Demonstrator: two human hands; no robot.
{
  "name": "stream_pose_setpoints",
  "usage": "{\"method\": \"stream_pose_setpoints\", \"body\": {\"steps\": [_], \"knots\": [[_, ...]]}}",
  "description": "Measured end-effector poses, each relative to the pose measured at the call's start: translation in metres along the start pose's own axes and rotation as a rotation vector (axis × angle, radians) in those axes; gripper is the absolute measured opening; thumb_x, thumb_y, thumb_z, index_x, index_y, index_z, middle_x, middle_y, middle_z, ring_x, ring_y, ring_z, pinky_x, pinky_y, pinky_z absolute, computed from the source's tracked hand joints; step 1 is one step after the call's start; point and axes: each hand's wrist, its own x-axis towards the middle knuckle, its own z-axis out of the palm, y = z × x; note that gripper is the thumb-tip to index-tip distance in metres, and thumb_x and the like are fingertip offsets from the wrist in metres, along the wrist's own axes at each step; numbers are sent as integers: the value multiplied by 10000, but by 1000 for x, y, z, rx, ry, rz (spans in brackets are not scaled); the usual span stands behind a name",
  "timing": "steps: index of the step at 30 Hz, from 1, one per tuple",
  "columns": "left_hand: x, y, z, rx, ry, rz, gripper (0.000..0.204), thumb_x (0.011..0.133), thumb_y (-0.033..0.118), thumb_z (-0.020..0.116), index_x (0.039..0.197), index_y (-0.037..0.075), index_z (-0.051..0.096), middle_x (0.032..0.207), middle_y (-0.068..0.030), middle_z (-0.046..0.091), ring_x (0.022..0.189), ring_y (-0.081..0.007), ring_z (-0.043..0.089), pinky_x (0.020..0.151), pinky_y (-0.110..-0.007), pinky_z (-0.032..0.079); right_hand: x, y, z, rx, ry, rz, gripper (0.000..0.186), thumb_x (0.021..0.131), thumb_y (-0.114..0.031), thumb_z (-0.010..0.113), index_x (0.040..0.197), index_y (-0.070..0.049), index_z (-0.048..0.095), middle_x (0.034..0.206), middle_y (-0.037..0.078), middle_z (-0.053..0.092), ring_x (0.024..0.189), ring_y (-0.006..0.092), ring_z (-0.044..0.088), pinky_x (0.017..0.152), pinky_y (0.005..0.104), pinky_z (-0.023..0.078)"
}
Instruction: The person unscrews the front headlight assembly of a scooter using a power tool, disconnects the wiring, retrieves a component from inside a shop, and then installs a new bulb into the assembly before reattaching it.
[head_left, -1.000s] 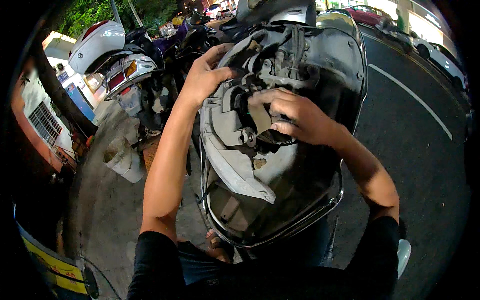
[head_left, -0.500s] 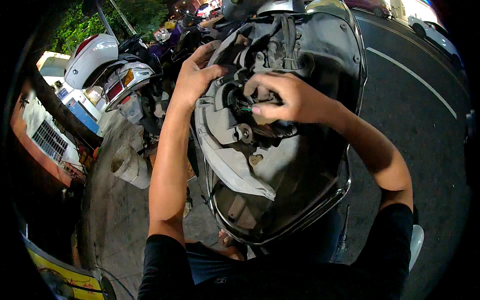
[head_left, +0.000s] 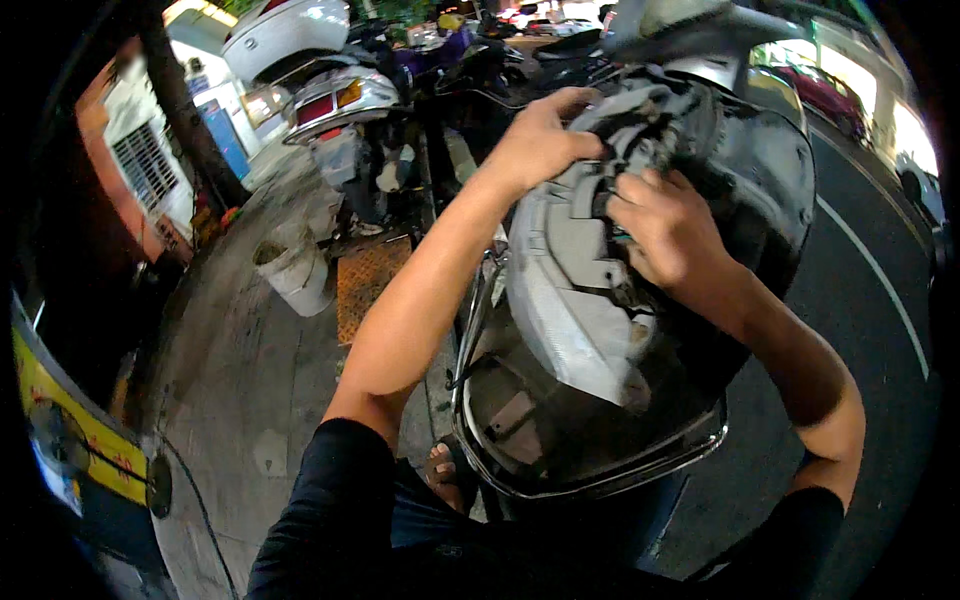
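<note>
– Two-handed: clasping a curved grey-white plastic housing (head_left: 577, 240) with the left hand (head_left: 545, 145), at the dark scooter body's (head_left: 600, 430) left edge!
– With the right hand (head_left: 672, 228)?
– Curled inside; can't tell whether gripping.

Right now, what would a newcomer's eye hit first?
First, the pale grey curved plastic housing near centre, bare left hand at its upper edge, bare right hand over its inner side. Then the silver-white scooter tail, upper left, and the dirty white bucket on the grey pavement.

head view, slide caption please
Left hand on a grey housing, right hand at its open middle, beside a road.
</note>
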Motion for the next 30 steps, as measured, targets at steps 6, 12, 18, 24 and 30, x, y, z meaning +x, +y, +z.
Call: {"method": "stream_pose_setpoints", "body": {"steps": [6,12,18,24,30], "knots": [[2,-11,-6,-30,-4,-45,576,696,63,674,1246,-25,526,1109,-112,622,1007,-176,571,907,-283,434,-2,9,-13,-84,-221,95,256,664,-151,702,883,-68,598,919,103,523,948,295,533,809,419,423],[10,-3,-4,37,-43,-75,584,688,83,679,1248,-8,541,1150,-114,615,1037,-186,565,930,-296,423,-61,41,5,550,94,453,423,781,-185,728,1143,-21,581,1166,139,559,1116,284,522,973,366,387],[9,10,4,-62,-106,-129,589,734,130,673,1282,-14,512,1145,-109,611,1038,-182,556,947,-294,399,-70,39,18,1144,403,720,374,795,-188,731,1061,33,587,968,83,576,963,174,542,888,310,399],[9,31,8,-10,-69,-19,521,866,220,668,1295,-18,495,1180,-103,583,1101,-168,540,964,-292,402,-77,45,24,853,355,553,332,819,-235,721,947,46,599,868,118,532,834,185,517,769,325,410],[16,87,0,725,-294,636,426,840,174,671,1227,38,555,1172,-115,596,1084,-253,560,966,-336,409,-77,44,20,857,293,584,252,860,-159,684,1007,27,600,943,56,507,917,124,499,846,275,392]]}}
